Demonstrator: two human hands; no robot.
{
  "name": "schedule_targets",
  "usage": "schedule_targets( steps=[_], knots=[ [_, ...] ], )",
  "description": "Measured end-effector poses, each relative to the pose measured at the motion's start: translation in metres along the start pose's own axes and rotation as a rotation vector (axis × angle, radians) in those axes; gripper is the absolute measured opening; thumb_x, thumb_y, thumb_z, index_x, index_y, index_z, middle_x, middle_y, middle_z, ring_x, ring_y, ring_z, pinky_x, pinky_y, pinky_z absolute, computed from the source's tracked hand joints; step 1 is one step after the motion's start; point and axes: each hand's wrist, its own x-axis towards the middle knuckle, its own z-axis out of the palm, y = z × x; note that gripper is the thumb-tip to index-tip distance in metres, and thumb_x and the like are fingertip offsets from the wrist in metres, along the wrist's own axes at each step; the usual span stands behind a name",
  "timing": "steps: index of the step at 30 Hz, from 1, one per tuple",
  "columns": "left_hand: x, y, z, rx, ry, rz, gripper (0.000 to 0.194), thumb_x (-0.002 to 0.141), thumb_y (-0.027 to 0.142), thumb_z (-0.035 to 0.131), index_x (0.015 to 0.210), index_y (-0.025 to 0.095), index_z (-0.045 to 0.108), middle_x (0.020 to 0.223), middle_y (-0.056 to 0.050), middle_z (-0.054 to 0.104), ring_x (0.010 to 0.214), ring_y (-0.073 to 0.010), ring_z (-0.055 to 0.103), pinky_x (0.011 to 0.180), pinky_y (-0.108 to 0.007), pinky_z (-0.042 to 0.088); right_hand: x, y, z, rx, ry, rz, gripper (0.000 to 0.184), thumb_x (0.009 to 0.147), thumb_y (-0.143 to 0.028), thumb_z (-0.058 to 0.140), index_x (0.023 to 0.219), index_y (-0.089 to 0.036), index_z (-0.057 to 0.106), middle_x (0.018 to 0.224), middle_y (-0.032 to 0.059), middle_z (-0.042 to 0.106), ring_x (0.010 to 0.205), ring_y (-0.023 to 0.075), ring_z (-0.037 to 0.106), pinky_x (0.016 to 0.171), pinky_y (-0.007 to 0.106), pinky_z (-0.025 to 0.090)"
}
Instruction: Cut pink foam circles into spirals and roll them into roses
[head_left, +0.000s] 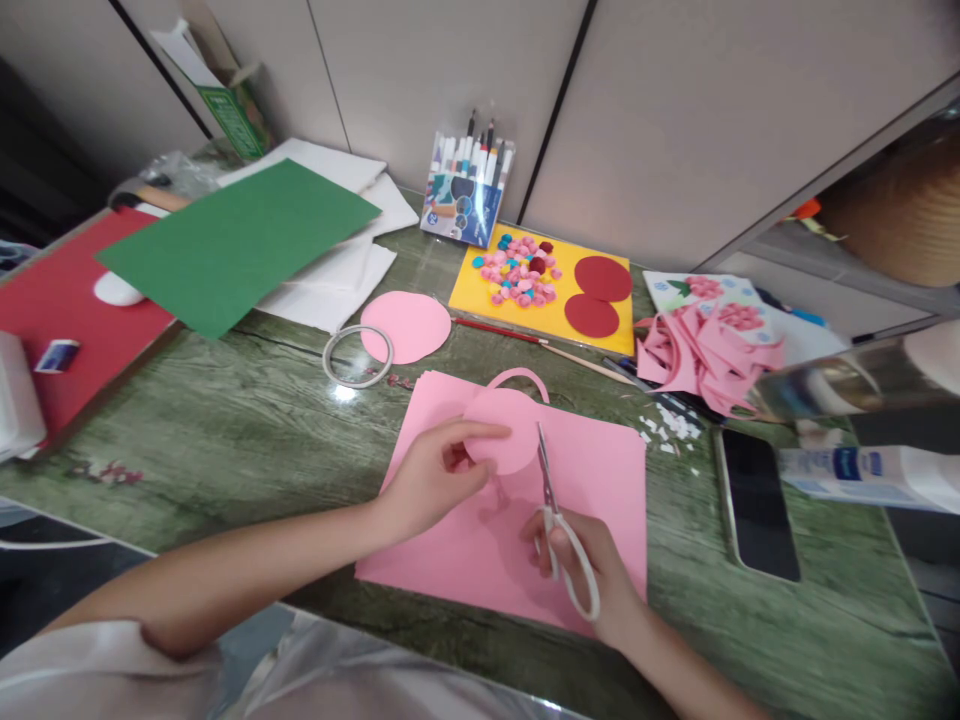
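Observation:
My left hand (435,478) pinches a round pink paper piece (504,430) above a stack of pink paper sheets (600,480) on the green table. A thin curled pink paper strip (517,376) hangs off the far side of the round piece. My right hand (592,565) grips white-handled scissors (559,520), whose blades touch the right edge of the round piece.
A pink paper circle (405,326) and a tape ring (358,356) lie beyond. A yellow sheet (480,300) holds small coloured pieces and two red circles (598,295). Pink scraps (697,355), a phone (757,505), a glue tube (862,475), markers (465,185), green paper (240,240) surround.

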Motion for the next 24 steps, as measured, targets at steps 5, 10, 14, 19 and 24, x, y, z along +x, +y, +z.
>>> schedule_targets(
  steps=[5,10,14,19,24],
  knots=[
    [-0.0003,-0.0002,-0.0002,0.001,0.007,-0.001,0.033,0.073,0.012,0.056,0.104,0.021,0.062,0.105,-0.004,0.063,0.096,-0.0172,0.055,0.078,-0.028,0.046,0.0014,-0.0011,0.0001,-0.028,-0.002,-0.004,0.049,0.084,-0.059,0.037,0.078,-0.014,0.058,0.055,-0.0011,0.048,0.053,0.0124,0.045,0.054,0.025,0.037],
    [0.0002,-0.0007,-0.0008,-0.013,0.002,-0.019,0.03,0.075,0.015,0.054,0.103,0.021,0.063,0.103,-0.005,0.064,0.088,-0.0157,0.056,0.07,-0.025,0.046,0.0018,-0.0022,0.0,-0.047,0.008,-0.012,0.048,0.085,-0.057,0.036,0.077,-0.015,0.058,0.054,-0.0012,0.048,0.053,0.0123,0.045,0.053,0.025,0.036],
    [0.0017,-0.0019,-0.0006,-0.033,0.026,-0.03,0.029,0.075,0.017,0.056,0.103,0.021,0.063,0.103,-0.005,0.064,0.079,-0.0131,0.056,0.064,-0.023,0.046,0.001,-0.0011,-0.0001,-0.049,0.0,-0.015,0.048,0.085,-0.057,0.036,0.076,-0.015,0.057,0.054,-0.0009,0.048,0.053,0.0122,0.045,0.053,0.025,0.036],
    [0.0025,0.0001,0.0002,-0.013,0.034,-0.024,0.028,0.072,0.016,0.058,0.099,0.02,0.064,0.1,-0.005,0.065,0.081,-0.0142,0.057,0.069,-0.026,0.047,0.0006,-0.0025,0.0006,-0.009,0.0,-0.023,0.051,0.082,-0.061,0.038,0.076,-0.015,0.058,0.054,-0.0011,0.047,0.053,0.0125,0.045,0.053,0.025,0.037],
    [0.0023,0.0033,-0.0001,-0.006,0.019,-0.022,0.029,0.071,0.012,0.057,0.098,0.019,0.065,0.097,-0.005,0.065,0.09,-0.0169,0.057,0.076,-0.029,0.046,0.0006,-0.004,-0.0001,-0.004,-0.004,-0.021,0.052,0.081,-0.063,0.038,0.077,-0.015,0.058,0.055,-0.001,0.047,0.054,0.0127,0.044,0.054,0.026,0.037]
  ],
)
